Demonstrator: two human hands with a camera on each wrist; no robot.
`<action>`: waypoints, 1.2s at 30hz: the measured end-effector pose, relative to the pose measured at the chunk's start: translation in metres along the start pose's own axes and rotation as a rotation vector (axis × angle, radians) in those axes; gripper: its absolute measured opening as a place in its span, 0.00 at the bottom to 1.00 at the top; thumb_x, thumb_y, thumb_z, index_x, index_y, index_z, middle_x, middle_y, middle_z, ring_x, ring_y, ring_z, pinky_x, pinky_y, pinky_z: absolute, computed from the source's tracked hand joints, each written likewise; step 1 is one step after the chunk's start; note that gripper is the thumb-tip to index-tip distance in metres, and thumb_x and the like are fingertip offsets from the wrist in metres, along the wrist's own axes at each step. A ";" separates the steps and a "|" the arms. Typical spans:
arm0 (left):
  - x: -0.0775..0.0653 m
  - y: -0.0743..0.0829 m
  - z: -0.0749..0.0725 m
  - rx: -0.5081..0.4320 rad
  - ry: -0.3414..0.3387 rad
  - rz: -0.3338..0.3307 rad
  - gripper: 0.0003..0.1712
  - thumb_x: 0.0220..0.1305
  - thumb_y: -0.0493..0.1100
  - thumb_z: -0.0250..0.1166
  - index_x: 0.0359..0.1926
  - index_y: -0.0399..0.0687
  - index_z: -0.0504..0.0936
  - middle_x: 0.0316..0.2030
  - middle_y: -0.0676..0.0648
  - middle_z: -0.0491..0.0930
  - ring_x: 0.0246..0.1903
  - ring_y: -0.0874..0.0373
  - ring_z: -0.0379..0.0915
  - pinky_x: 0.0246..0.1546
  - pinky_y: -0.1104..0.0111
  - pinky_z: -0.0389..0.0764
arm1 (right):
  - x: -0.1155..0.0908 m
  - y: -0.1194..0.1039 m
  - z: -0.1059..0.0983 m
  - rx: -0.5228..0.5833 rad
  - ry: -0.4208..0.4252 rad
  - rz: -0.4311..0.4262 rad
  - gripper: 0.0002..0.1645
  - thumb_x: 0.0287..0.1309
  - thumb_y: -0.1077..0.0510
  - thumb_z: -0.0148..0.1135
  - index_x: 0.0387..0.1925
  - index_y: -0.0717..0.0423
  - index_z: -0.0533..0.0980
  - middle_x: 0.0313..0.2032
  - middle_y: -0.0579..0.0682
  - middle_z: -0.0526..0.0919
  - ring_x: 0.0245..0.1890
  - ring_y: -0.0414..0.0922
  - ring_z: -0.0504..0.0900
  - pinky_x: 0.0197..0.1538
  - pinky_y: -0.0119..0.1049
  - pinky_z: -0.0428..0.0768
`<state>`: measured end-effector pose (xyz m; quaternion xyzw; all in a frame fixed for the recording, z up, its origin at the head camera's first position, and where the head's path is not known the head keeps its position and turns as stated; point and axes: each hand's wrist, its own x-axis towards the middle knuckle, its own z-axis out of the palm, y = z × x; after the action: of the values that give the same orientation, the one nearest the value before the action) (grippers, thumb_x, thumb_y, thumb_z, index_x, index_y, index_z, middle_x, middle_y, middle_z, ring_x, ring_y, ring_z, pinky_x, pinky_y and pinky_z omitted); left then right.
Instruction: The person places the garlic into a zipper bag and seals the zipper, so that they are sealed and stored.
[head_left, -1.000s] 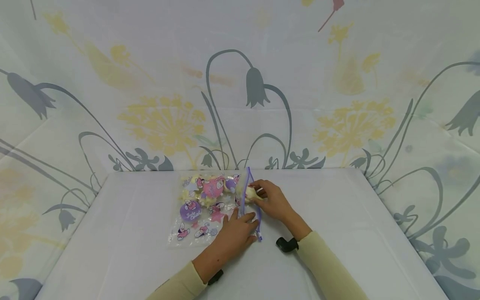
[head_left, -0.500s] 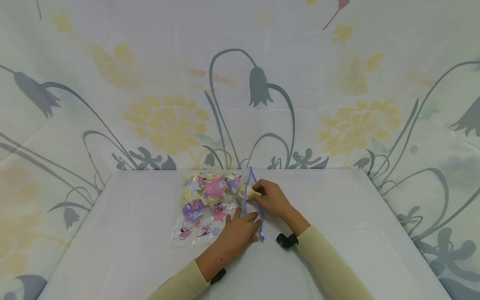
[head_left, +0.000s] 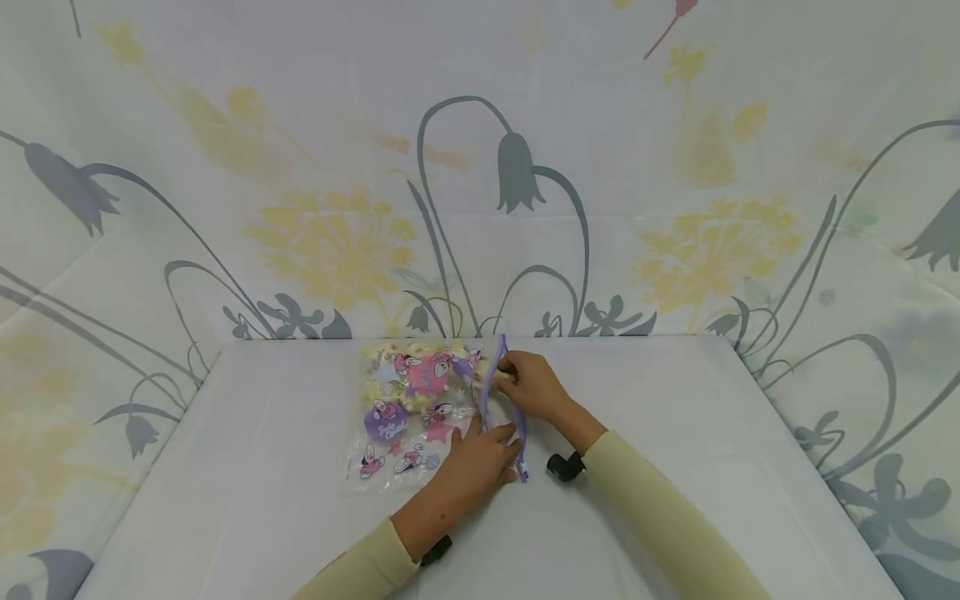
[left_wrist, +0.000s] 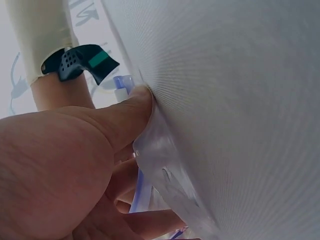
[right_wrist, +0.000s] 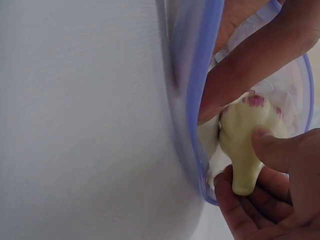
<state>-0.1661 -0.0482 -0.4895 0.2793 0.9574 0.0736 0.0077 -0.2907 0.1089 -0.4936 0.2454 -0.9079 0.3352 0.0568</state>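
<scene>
A clear zip bag (head_left: 390,454) printed with pink and purple cartoon figures lies flat, its purple zip edge (head_left: 483,398) spread apart on the right side. My right hand (head_left: 534,385) pinches a pale yellow garlic bulb (right_wrist: 247,130) with pink marks by its stem, thumb on one side and fingers on the other, and the bulb is inside the mouth of the bag. My left hand (head_left: 476,458) holds the bag's near side by the opening, thumb (left_wrist: 132,112) at the film edge and a finger (right_wrist: 250,60) inside the mouth. Other pale yellow pieces (head_left: 378,390) show through the film.
The bag rests on a white-covered table (head_left: 285,433), close to its back edge. A flower-patterned cloth (head_left: 615,125) hangs behind and along both sides. Dark wrist cameras (head_left: 564,467) sit at both wrists.
My right hand has moved left and slightly away from me, taking the garlic bulb farther into the bag. My left hand has stayed on the bag.
</scene>
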 end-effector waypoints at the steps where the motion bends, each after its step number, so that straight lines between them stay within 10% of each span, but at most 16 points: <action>1: 0.000 0.000 0.000 0.007 0.001 0.001 0.29 0.67 0.55 0.72 0.67 0.56 0.84 0.70 0.52 0.77 0.70 0.27 0.67 0.55 0.32 0.80 | 0.001 -0.001 0.000 -0.002 0.005 0.005 0.10 0.63 0.61 0.75 0.41 0.63 0.83 0.35 0.52 0.87 0.34 0.44 0.80 0.41 0.42 0.81; 36: 0.000 0.000 0.001 0.027 0.019 0.013 0.28 0.67 0.54 0.73 0.66 0.57 0.85 0.70 0.52 0.78 0.69 0.27 0.69 0.52 0.33 0.81 | 0.010 -0.007 0.009 0.038 -0.005 0.112 0.07 0.57 0.59 0.77 0.26 0.58 0.89 0.24 0.46 0.88 0.24 0.39 0.82 0.33 0.35 0.83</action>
<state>-0.1661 -0.0475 -0.4902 0.2847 0.9565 0.0631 -0.0055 -0.2953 0.0944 -0.4933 0.1963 -0.9137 0.3545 0.0312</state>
